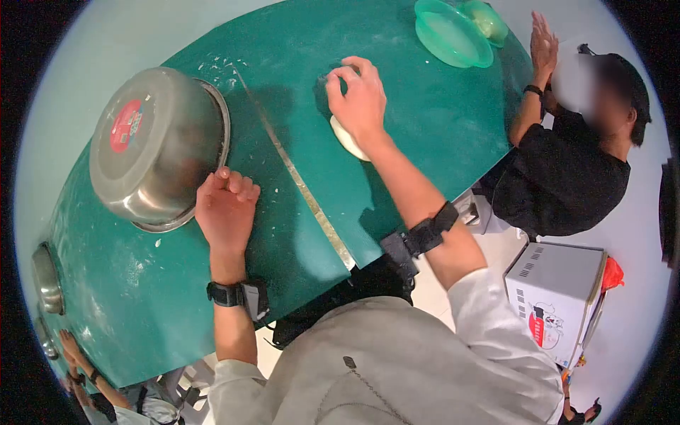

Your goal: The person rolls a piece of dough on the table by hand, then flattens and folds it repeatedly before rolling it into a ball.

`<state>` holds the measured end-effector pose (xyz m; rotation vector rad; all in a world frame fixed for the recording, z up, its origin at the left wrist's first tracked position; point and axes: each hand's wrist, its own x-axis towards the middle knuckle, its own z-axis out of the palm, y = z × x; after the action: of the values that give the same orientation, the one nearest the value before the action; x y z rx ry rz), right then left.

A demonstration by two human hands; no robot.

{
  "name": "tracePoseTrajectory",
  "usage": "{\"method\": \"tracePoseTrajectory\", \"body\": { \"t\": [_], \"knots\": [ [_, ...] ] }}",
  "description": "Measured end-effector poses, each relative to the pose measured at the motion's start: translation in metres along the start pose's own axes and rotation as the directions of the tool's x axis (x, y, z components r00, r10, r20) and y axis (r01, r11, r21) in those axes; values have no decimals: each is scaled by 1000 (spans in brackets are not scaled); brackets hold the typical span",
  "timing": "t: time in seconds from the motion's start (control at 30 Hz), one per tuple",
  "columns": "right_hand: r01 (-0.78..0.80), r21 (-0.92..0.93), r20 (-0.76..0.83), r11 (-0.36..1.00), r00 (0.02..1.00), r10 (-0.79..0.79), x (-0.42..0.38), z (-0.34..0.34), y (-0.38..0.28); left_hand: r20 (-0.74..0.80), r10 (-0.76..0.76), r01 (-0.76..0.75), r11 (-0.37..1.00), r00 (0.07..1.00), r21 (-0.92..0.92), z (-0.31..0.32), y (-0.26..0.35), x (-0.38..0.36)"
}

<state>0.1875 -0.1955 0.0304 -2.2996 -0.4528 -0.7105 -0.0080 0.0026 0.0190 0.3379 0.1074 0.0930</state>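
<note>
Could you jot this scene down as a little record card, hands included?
Surface: green table, flecked white
Left hand: fingers curled, beside the metal bowl's rim; contact unclear
Metal bowl: upside down
Right hand: fingers bent, partly covering a pale dough-like piece
Between hands: metal strip
Far right: person in black

Green table [439,134] spanned frame, white residue [131,273] scattered left. Steel basin [159,163] rested bottom-up, upper left. Pale dough-like piece [346,140] lay upper centre. Narrow strip [297,179] ran diagonally, centre. Green bowl [445,46] sat upper right; small steel bowls [48,283], lower left edge.
</note>
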Motion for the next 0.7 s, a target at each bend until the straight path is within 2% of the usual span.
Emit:
{"method": "tracePoseTrajectory", "body": {
  "t": [0.03,0.07,0.1,0.17,0.2,0.23,0.27,0.3,0.33,0.4,0.43,0.5,0.53,0.6,0.7],
  "knots": [
    [91,-48,-113,995,989,-95,-4,-4,-2,2,10,-10,1000,1000,22,-1,0,0],
    [46,-26,-55,999,997,-47,-13,-12,-3,9,3,-4,1000,1000,25,-1,0,0],
    [35,-33,-66,999,997,-37,-23,-22,-4,11,2,-2,1000,1000,26,-2,1,0],
    [215,-55,-7,975,976,-216,-35,-38,-8,23,5,-6,1000,1000,29,-2,3,2],
    [213,0,79,977,974,-213,-42,-48,-8,13,3,-3,1000,1000,16,-3,4,1],
    [212,-1,79,977,974,-211,-51,-58,-8,-2,1,-1,1000,1000,0,-4,5,-1],
    [116,18,260,993,958,-117,-59,-68,-6,-2,1,-1,1000,1000,0,-6,5,-2],
    [19,19,434,1000,901,-26,-67,-78,-4,16,1,-1,1000,1000,-22,-7,6,-2],
    [17,18,433,1000,901,-23,-78,-87,1,34,-2,3,999,999,-43,-9,8,-2],
    [67,45,251,997,965,-76,-101,-106,14,45,-5,7,999,999,-49,-11,9,-2],
    [69,42,252,997,965,-77,-109,-120,16,57,-2,5,998,998,-56,-13,9,-2],
    [-117,217,328,969,944,40,-121,-151,19,26,-2,3,999,1000,-42,-10,9,-3],
    [-113,212,334,971,942,37,-123,-164,22,-7,4,-4,1000,1000,-26,-10,8,-4],
    [-328,237,465,914,865,190,-126,-182,24,19,3,-2,999,1000,-34,-13,8,-3],
    [-281,144,492,949,852,178,-127,-194,20,43,-3,4,1000,999,-30,-14,7,-4]
  ]
}}
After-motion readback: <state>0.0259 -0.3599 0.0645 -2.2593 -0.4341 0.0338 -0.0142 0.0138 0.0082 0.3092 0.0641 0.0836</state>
